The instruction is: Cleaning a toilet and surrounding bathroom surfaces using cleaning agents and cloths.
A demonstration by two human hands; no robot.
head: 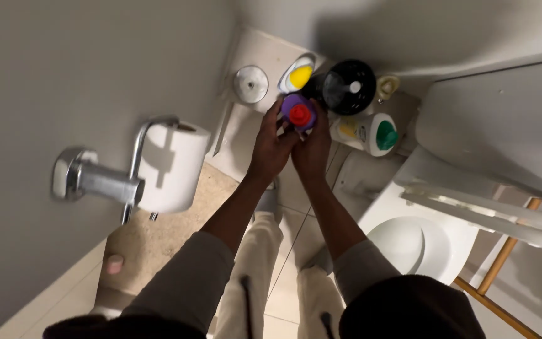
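Purple bottle (298, 113) w/ red cap is sitting between both hands over the floor; left hand (270, 145) & right hand (312, 149) fingers are wrapping it. Yellow-capped bottle (297, 75) & black brush holder (348, 86) just beyond fingers, green-capped bottle (366, 134) to their right, toilet roll (172, 166) well left.

Around the purple bottle (298, 113) you have little room: just behind it crowd the yellow-capped bottle (297, 76) and black brush holder (349, 86); to its right lies the green-capped bottle (367, 134). Left of it, floor tile (238, 135) lies open up to the round metal lid (250, 83).
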